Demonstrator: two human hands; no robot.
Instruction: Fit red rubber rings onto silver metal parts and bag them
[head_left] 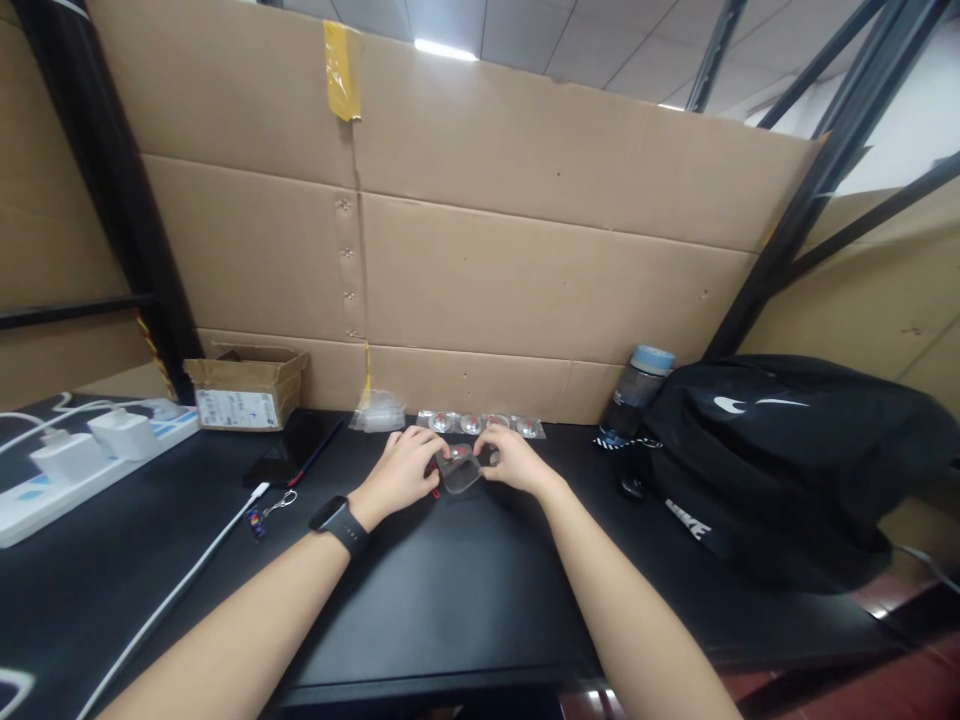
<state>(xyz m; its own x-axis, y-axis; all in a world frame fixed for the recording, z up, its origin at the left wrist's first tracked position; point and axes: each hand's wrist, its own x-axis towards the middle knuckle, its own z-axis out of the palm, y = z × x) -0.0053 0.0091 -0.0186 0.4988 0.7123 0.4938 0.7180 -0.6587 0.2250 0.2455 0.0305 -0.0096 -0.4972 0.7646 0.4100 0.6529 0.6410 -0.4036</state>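
Observation:
A small clear plastic case (460, 477) is held between both hands above the black table. My left hand (403, 468) grips its left side, with the fingers curled and something small and red near the thumb. On the right side, my right hand (512, 460) pinches the case between thumb and fingers. Inside or behind the clear plastic a small piece with red marks shows; which of the two I cannot tell. Just beyond the hands lies a row of several round items in clear packets (471, 424). To their left are clear plastic bags (379, 411).
An open cardboard box (247, 390), a dark phone (292, 447), a keyring (257, 522), a white cable (180, 592) and a power strip (169, 431) lie left. A bottle (634, 395) and black bag (780, 460) stand right. A cardboard wall (525, 270) rises behind.

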